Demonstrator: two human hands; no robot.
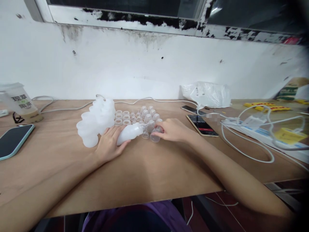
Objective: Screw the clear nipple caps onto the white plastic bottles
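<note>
My left hand [109, 143] is wrapped around a frosted white bottle [129, 132], which lies tilted with its clear-tipped neck pointing right. My right hand [172, 129] pinches a clear dome-shaped cap [155, 136] just right of that neck; a small gap seems to separate them. Left of my left hand stands a cluster of similar white bottles [98, 117]. Behind the held bottle are rows of whitish rings [118, 121], a few small clear teat-like pieces [134, 116] and several clear dome caps [147, 113]. My right fingertips partly hide some caps.
A phone with a lit screen [202, 125] lies right of my right hand. Beyond it are white cables, a power strip [260, 133] and a plastic bag [209, 94]. At left are a drink cup [20, 103] and another phone [15, 140]. The table's front edge runs below my arms.
</note>
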